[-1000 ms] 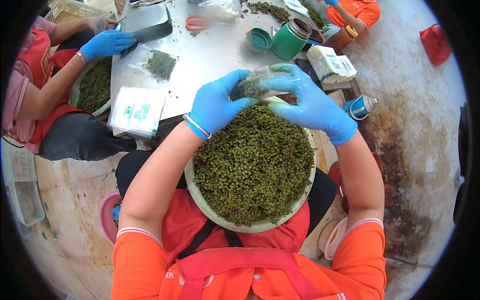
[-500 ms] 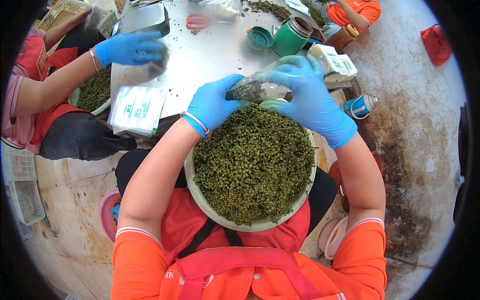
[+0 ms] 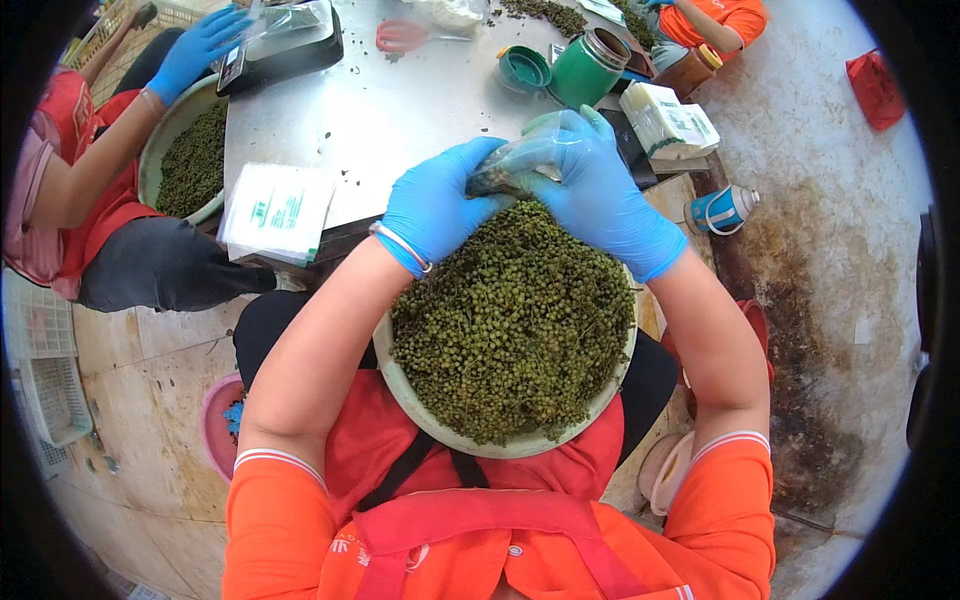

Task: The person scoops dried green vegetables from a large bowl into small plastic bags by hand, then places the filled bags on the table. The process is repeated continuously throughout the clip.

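Two blue-gloved hands, left hand (image 3: 432, 212) and right hand (image 3: 600, 190), each grip pinching clear bag (image 3: 515, 165) above bowl (image 3: 440, 425) of green peppercorns (image 3: 510, 320).

Ahead of your hands stands a grey metal table (image 3: 400, 110); beneath you, tan tiled floor (image 3: 150, 400), seemingly stained rightward.

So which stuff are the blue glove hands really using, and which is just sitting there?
In use:
- left hand
- right hand
- clear plastic bag held between them
- bowl of green peppercorns

Just lying about:
- green jar
- its lid
- stack of white packets
- blue spray can
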`<state>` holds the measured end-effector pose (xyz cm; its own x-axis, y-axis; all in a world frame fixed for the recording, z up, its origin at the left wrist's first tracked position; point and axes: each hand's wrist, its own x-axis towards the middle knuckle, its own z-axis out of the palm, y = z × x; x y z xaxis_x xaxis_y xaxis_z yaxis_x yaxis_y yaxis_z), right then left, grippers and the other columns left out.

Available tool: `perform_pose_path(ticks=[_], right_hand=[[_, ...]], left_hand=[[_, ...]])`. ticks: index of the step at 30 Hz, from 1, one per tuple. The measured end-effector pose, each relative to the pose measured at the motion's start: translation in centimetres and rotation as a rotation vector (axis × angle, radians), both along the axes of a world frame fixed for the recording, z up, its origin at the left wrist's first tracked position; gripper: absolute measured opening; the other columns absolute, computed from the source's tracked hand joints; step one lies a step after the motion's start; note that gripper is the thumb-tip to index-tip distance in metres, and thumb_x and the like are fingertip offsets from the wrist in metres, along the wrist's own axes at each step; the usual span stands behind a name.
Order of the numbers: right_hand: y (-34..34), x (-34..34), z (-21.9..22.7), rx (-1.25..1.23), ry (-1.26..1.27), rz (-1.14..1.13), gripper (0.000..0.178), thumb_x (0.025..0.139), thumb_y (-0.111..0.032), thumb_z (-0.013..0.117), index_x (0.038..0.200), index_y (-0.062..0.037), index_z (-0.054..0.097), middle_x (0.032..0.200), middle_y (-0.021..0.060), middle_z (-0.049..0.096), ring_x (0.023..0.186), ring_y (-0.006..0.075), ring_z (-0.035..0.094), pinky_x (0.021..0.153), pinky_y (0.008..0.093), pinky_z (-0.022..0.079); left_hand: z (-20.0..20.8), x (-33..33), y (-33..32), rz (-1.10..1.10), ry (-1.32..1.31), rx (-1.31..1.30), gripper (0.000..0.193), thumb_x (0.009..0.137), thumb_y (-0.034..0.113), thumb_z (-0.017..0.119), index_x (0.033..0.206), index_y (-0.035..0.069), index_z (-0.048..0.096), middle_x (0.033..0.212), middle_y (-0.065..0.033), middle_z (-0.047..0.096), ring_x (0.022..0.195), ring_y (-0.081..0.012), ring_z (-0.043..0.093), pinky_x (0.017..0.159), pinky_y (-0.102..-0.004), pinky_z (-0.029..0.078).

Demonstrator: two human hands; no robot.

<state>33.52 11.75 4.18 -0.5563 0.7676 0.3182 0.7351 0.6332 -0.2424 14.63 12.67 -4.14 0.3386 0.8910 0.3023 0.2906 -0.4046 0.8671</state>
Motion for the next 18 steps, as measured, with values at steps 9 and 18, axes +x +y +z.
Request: perform_pose_path(ticks=[9,18], right_hand=[[1.6,-0.7,1.9,0.228,0.219,-0.044,0.023,0.075,-0.015,0.076,0.097,-0.0139,0.069,0.099,0.0058,0.065,0.101,0.0255,0.060,0.102,0.0424,0.039],[0.8,2.2,-6.1,-0.742,-0.270,-0.130,0.072,0.083,-0.042,0.069,0.139,-0.0034,0.049,0.135,0.0241,0.055,0.127,0.0352,0.052,0.107,0.0408,0.041]], left_hand=[[0.3,-2.6,3.0,0.168,-0.248,0.047,0.017,0.084,0.012,0.075,0.101,0.009,0.075,0.089,0.0003,0.067,0.079,-0.0106,0.059,0.069,-0.0262,0.049],[-7.6,-11.3,11.4,0.769,-0.020,-0.137,0.024,0.086,0.024,0.071,0.098,0.004,0.066,0.090,-0.0144,0.071,0.084,-0.0314,0.068,0.076,-0.0382,0.052]])
